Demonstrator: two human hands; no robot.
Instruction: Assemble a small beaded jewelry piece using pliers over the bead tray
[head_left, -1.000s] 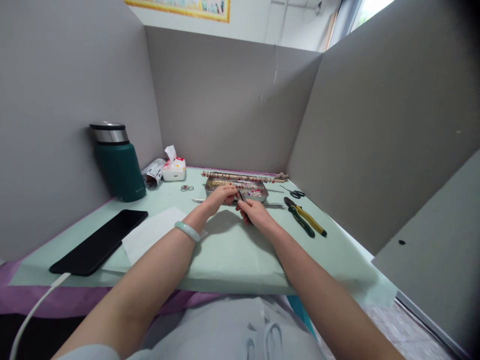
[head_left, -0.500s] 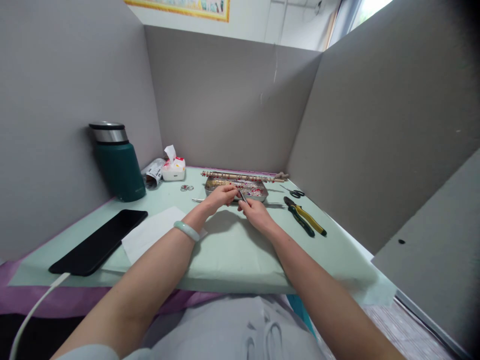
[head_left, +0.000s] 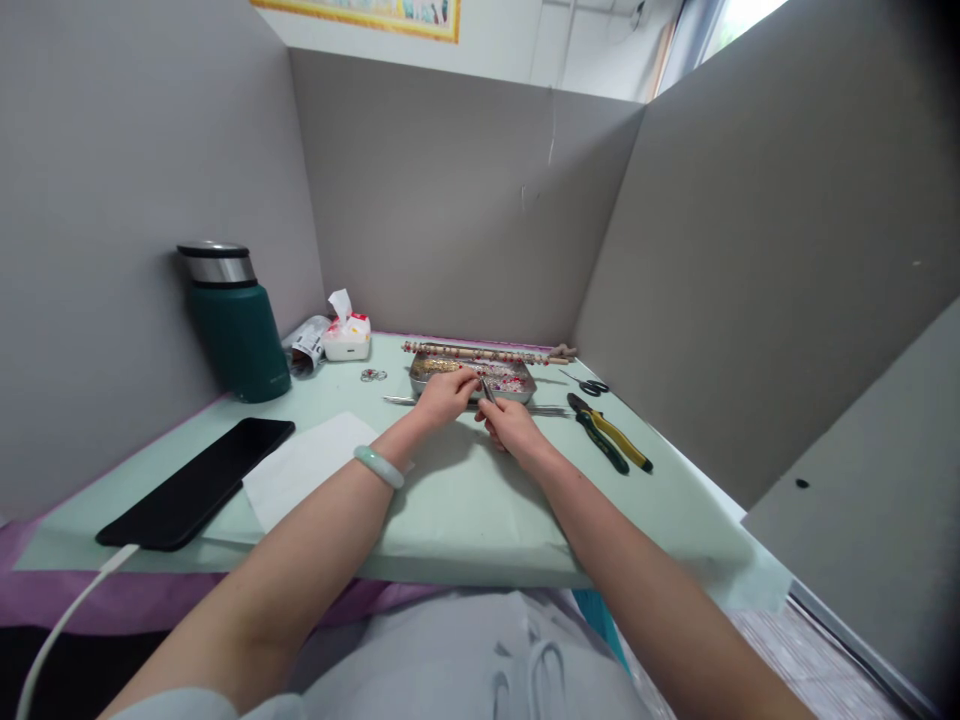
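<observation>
Tool: one, in right hand; left hand near; one tray.

tray and pliers block low passage ahead and right; room opens above.

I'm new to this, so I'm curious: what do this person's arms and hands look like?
The left hand and right hand are human and gloveless. A smooth pale green bangle circles the left wrist; a pale sleeve shows by that elbow. No sleeve shows on the right.
</observation>
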